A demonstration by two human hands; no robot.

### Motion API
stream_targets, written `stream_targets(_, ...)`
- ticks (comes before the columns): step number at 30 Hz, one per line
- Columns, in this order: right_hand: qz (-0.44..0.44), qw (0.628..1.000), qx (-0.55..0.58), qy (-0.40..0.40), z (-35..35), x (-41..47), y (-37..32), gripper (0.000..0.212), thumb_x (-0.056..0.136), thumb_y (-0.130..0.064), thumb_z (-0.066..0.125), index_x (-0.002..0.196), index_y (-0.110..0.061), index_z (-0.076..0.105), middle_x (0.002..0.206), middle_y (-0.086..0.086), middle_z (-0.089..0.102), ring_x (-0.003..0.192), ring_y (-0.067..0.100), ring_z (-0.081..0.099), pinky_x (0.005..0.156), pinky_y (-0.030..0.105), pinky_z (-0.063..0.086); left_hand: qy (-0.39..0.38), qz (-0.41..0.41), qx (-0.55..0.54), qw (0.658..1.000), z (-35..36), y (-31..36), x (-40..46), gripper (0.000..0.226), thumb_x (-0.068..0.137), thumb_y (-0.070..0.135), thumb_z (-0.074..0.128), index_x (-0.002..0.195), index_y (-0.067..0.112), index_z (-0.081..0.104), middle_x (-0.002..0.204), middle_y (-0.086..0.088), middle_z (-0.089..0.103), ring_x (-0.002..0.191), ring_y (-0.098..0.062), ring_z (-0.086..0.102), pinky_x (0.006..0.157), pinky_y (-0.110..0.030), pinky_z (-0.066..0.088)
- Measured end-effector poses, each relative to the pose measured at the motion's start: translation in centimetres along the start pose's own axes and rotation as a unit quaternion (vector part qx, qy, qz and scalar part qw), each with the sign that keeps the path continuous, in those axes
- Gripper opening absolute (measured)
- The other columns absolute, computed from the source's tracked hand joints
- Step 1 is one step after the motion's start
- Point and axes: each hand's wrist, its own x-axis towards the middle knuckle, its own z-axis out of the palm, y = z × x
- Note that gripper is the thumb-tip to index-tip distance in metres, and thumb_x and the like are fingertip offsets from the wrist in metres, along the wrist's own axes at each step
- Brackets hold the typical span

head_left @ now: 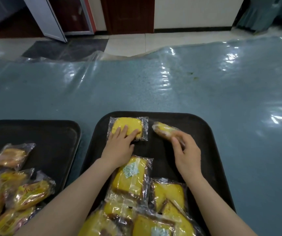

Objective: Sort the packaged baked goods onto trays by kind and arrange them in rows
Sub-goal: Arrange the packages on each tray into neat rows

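Observation:
Two black trays sit before me. On the right tray (196, 121), my left hand (119, 147) rests with straight fingers on a wrapped yellow cake slice (130, 125) at the far left corner. My right hand (186, 150) grips a second wrapped cake (162, 130), tilted and blurred, just right of the first. Several wrapped yellow cake slices (133, 178) lie heaped at the near end of this tray, under my forearms. The left tray (51, 130) holds several wrapped golden buns (12, 155) piled at its near left.
Both trays stand on a blue table covered with wrinkled clear plastic film (170, 79). Beyond the table's far edge lie a tiled floor, a dark door and a metal-framed glass door (51, 19).

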Motion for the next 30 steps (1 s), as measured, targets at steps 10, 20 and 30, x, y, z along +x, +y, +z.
stream_targets(10,0.326,0.901,0.276,0.07,0.6,3.2,-0.9,0.019,0.097,-0.04,0.049,0.108,-0.025,0.055,0.106,0.004,0.065,0.091,0.019,0.068,0.06,0.026,0.056,-0.023,0.009,0.002,1.0,0.7,0.1,-0.4,0.064,0.097,0.047,0.034,0.147,0.041,-0.006,0.158,-0.002,-0.012,0.144,-0.024,-0.012,0.113,-0.041,-0.007)
stream_targets(20,0.024,0.947,-0.316,-0.045,1.5,1.3,-0.2,0.06,0.092,-0.035,0.055,0.146,-0.03,0.031,0.16,0.004,0.01,0.146,0.028,0.004,0.114,0.051,0.013,-0.05,0.002,0.004,0.999,0.9,0.8,-0.4,0.069,0.095,0.055,0.031,0.147,0.038,-0.01,0.157,-0.005,-0.017,0.143,-0.028,-0.017,0.114,-0.047,-0.007)
stream_targets(30,-0.037,0.908,-0.352,-0.225,1.5,2.0,2.1,0.059,0.097,-0.05,0.035,0.15,-0.034,0.015,0.161,-0.005,-0.004,0.145,0.023,-0.018,0.112,0.048,-0.012,-0.016,-0.079,-0.036,0.996,1.0,4.0,-2.1,0.071,0.095,0.052,0.035,0.15,0.03,-0.003,0.159,-0.008,-0.01,0.143,-0.035,-0.012,0.115,-0.048,0.009)
